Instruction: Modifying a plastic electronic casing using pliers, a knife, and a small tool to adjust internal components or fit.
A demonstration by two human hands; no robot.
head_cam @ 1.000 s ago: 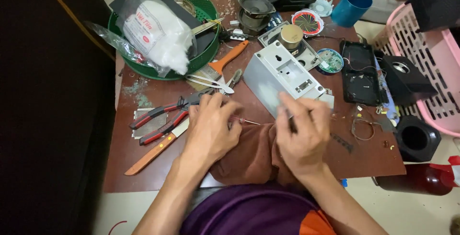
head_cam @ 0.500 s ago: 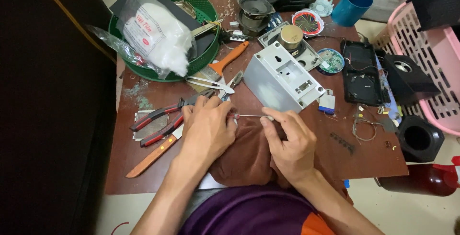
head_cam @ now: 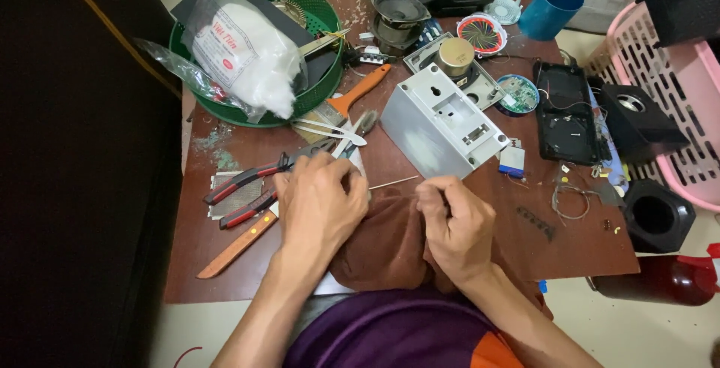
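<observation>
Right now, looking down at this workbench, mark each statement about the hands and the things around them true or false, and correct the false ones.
1. Both hands rest on a brown cloth. True.
2. The left hand holds the red-handled pliers. False: the pliers lie on the table beside it.
3. A thin metal rod runs between the two hands. True.
4. The right hand is spread flat and open. False: it is closed in a fist.
5. The green basket holds a clear bag of white stuffing. True.
</observation>
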